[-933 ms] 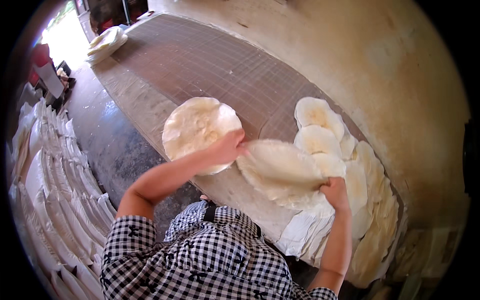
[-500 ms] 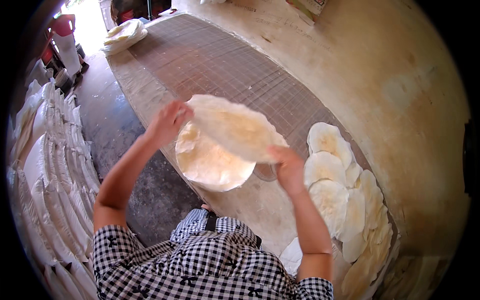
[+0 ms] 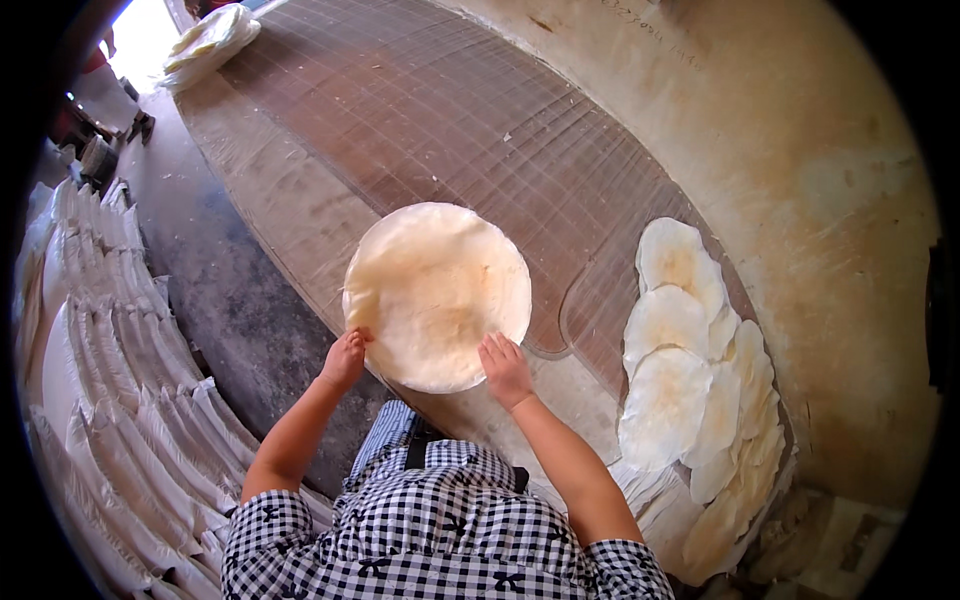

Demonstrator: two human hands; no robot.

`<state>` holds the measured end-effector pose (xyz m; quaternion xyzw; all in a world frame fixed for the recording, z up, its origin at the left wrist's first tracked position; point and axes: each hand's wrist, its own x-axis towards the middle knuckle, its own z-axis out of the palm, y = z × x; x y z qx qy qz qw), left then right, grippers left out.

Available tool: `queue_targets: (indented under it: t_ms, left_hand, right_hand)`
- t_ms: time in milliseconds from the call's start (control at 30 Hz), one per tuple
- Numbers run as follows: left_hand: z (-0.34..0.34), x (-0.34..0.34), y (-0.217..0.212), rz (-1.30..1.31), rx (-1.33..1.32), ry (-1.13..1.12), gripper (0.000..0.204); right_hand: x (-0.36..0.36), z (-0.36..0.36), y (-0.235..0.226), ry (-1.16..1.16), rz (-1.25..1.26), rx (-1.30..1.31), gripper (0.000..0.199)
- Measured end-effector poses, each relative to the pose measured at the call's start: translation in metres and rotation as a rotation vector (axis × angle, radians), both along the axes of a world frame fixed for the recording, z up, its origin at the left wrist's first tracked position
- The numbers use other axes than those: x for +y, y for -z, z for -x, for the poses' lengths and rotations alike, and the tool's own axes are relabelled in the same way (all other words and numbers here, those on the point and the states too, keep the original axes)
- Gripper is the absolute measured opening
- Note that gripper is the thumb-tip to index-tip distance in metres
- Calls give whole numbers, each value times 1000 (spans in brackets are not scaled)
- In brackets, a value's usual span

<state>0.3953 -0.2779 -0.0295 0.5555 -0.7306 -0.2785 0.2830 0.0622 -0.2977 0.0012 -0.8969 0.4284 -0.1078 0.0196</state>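
— Where does the round sheet (image 3: 437, 295) sit, and how does the person have it?

— It lies flat on the woven mesh rack (image 3: 450, 110), close to the rack's near edge. The left hand (image 3: 345, 360) rests on its lower-left rim and the right hand (image 3: 505, 368) on its lower-right rim, fingers spread flat on the sheet rather than pinching it. Holding it at two well-separated points of the rim probably keeps so thin a disc from folding or wrinkling as it is smoothed onto the mesh.

— And the others to the right?

— A cluster of similar pale discs (image 3: 690, 380) lies overlapping along the rack's right end, like shingles; overlap saves room. About seven can be made out, though the lower ones blur together, so the count is uncertain.

— Anything else?

— One heap of sheets (image 3: 210, 40) at the rack's far end, and a long row of upright white pieces (image 3: 120, 380) on the left, too many and too crowded to count.
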Motion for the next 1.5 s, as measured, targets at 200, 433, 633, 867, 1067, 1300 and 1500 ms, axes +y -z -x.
queue_targets:
  t_ms: [200,433,633,867,1067,1300,1500]
  left_hand:
    - [9,-43,-46,-93,-273,91,15]
    - [49,-182,-28,66,-772,291,15]
    - [42,-202,30,416,-378,206,35]
    - [40,-207,24,196,-291,277,36]
    - [54,-225,10,122,-559,320,38]
    - [136,-292,12,-546,-974,-69,77]
    - [137,-275,-30,-560,-785,-149,65]
  right_hand:
    - [5,-10,13,109,-147,11,33]
    - [-72,-45,-36,229,-255,96,52]
    - [-118,-18,-3,357,-507,289,85]
    - [-122,-8,6,311,-527,230,87]
    - [-96,-25,-7,384,-412,218,83]
    - [-25,-54,-8,317,-553,48,101]
    - [-20,-59,-2,348,-622,65,101]
